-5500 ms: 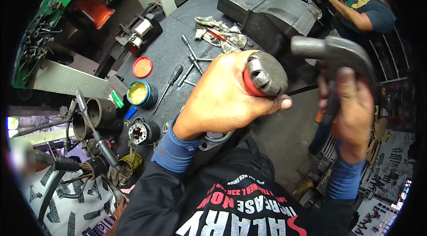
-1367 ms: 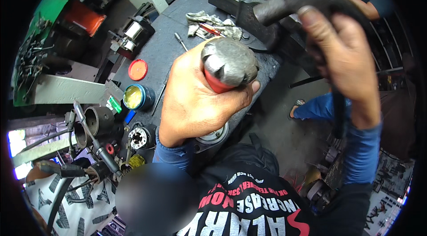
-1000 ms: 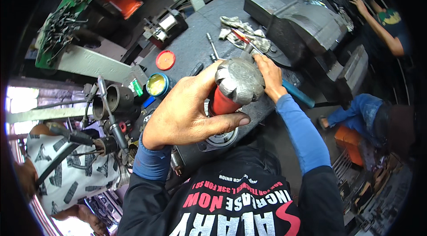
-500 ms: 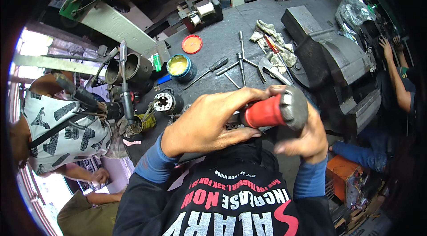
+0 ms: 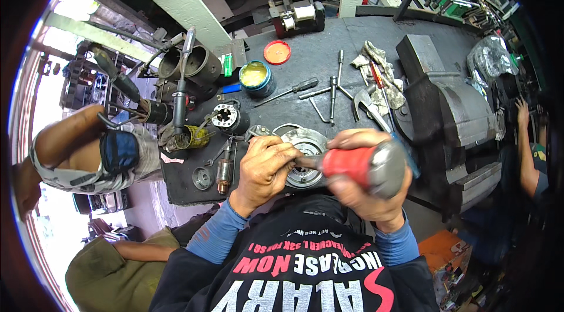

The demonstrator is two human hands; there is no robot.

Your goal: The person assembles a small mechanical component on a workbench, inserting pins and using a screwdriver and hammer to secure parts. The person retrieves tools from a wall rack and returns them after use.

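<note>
My right hand (image 5: 376, 194) wraps around a hand impact driver (image 5: 350, 166), with a thick red grip and a round, worn metal cap. Its narrow shaft points left, above a round metal housing (image 5: 302, 181) at the bench's near edge. My left hand (image 5: 264, 168) is closed in a pinch at the shaft's tip; its fingers hide whether a bit sits there. Left of that hand an armature (image 5: 225, 172) with a copper end stands by a small round metal part (image 5: 202, 178). Behind it sits a dark cylinder with a pale, toothed face (image 5: 225, 117).
On the bench lie an open grease tub (image 5: 255, 77), its red lid (image 5: 277, 52), a screwdriver (image 5: 288, 91), a T-wrench (image 5: 333, 91), a hammer (image 5: 367, 103) and a rag (image 5: 385, 80). A large vise (image 5: 446, 106) stands right. People are at the left and far right.
My hands have drawn apart and lowered, the left shifting to the tool's shaft end. The round metal housing has come into sight. The view has shifted, and the person at left has changed posture.
</note>
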